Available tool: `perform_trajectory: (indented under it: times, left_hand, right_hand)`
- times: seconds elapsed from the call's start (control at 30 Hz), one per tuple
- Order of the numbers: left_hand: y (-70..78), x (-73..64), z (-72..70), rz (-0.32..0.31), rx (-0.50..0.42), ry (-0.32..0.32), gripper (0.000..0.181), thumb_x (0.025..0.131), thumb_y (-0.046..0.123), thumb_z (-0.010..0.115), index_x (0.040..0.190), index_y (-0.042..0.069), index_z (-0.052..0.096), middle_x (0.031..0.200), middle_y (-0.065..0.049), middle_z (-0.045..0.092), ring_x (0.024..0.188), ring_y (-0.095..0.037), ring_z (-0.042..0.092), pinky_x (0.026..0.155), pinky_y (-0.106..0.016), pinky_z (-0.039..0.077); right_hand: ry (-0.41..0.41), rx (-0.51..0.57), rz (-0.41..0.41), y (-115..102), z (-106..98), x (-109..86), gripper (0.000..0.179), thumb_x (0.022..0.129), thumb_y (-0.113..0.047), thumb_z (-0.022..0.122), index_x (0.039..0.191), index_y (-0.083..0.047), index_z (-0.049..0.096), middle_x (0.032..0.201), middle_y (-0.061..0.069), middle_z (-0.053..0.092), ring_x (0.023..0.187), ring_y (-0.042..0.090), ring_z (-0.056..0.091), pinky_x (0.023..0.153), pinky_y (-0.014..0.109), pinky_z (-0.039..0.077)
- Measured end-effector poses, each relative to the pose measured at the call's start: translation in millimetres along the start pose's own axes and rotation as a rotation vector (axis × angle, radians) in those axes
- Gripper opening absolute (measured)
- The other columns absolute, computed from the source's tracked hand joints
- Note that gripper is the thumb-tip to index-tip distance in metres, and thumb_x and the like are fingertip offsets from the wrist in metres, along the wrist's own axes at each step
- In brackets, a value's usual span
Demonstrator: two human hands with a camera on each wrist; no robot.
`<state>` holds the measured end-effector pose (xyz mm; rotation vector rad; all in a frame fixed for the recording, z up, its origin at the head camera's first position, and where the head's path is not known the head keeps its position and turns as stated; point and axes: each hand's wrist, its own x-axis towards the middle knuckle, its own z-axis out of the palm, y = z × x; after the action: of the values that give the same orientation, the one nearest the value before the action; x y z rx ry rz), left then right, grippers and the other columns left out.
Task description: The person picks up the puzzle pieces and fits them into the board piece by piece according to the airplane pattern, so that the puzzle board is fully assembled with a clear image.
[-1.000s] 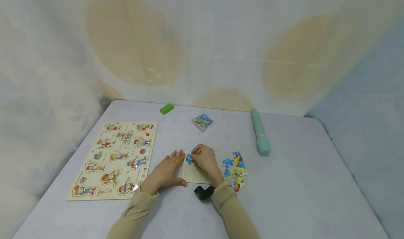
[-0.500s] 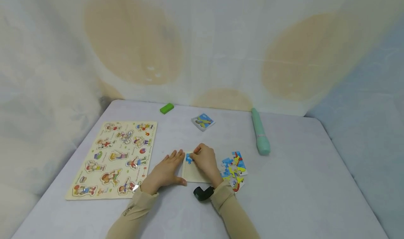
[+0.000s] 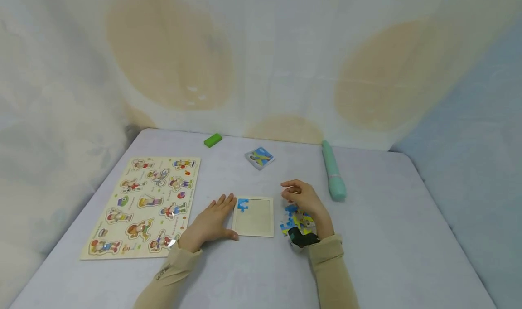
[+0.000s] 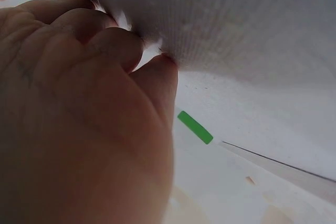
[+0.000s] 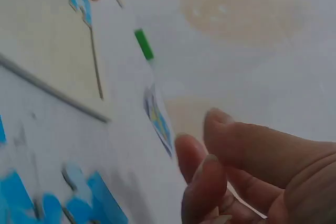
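A square wooden puzzle tray [image 3: 254, 233] lies in front of the person, with one blue jigsaw piece [image 3: 243, 205] in its far left corner. The left hand [image 3: 212, 223] rests flat beside the tray's left edge, fingers spread and fingertips at the rim. Over a cluster of loose jigsaw pieces [image 3: 290, 218], blue and yellow, hovers the right hand [image 3: 307, 202]. Its fingers are loosely bent with nothing between them, and in the right wrist view thumb and fingertips [image 5: 195, 153] are apart. The right wrist partly hides the pieces.
A large wooden board with cartoon figures [image 3: 140, 205] lies at the left. Toward the back are a green block [image 3: 213, 140] and a small picture card [image 3: 260, 157]. A mint-green, club-shaped object [image 3: 333, 173] lies beyond the right hand.
The right hand has let go of the blue jigsaw piece in the tray's corner and moved right, over the loose pieces. The left hand stays in place.
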<state>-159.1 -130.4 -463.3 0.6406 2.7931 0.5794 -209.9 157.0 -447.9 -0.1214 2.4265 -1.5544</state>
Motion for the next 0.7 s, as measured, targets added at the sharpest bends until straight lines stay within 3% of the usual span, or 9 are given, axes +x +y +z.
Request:
perform_trajectory:
  times: [0.2, 0.33, 0.47, 0.7]
  left_hand:
    - [-1.7, -0.7, -0.3, -0.015, 0.003, 0.001, 0.106, 0.069, 0.044, 0.083, 0.149, -0.003, 0.032, 0.158, -0.020, 0.026, 0.147, -0.040, 0.021, 0.120, -0.055, 0.021]
    - [-2.3, -0.3, 1.0, -0.013, 0.002, -0.002, 0.107, 0.068, 0.044, 0.083, 0.149, -0.003, 0.031, 0.158, -0.019, 0.026, 0.148, -0.040, 0.021, 0.120, -0.054, 0.021]
    - [-1.7, 0.1, 1.5, -0.016, 0.000, -0.008, 0.107, 0.069, 0.044, 0.083, 0.150, -0.002, 0.030, 0.159, -0.019, 0.025, 0.148, -0.040, 0.020, 0.120, -0.054, 0.021]
    - [1.0, 1.0, -0.5, -0.017, 0.008, -0.018, 0.105, 0.070, 0.044, 0.083, 0.150, 0.000, 0.031, 0.159, -0.018, 0.026, 0.148, -0.039, 0.020, 0.120, -0.054, 0.021]
  right_hand:
    - [-0.092, -0.034, 0.011, 21.1, -23.2, -5.7, 0.043, 0.086, -0.006, 0.070, 0.127, -0.001, 0.059, 0.113, 0.019, 0.067, 0.083, 0.016, 0.061, 0.069, 0.024, 0.051]
    - [-0.145, -0.161, -0.071, 27.0, -23.4, -6.4, 0.046, 0.077, 0.001, 0.075, 0.121, -0.003, 0.063, 0.108, 0.014, 0.067, 0.094, 0.018, 0.058, 0.078, 0.025, 0.048]
    - [-0.158, -0.245, -0.114, 27.9, -20.0, -6.3, 0.040, 0.075, 0.005, 0.073, 0.114, -0.004, 0.065, 0.100, 0.009, 0.064, 0.088, 0.019, 0.054, 0.076, 0.027, 0.046]
    - [-0.140, -0.302, -0.051, 16.5, -18.9, -13.3, 0.022, 0.077, 0.002, 0.070, 0.098, -0.007, 0.068, 0.086, 0.005, 0.060, 0.077, 0.017, 0.052, 0.068, 0.025, 0.045]
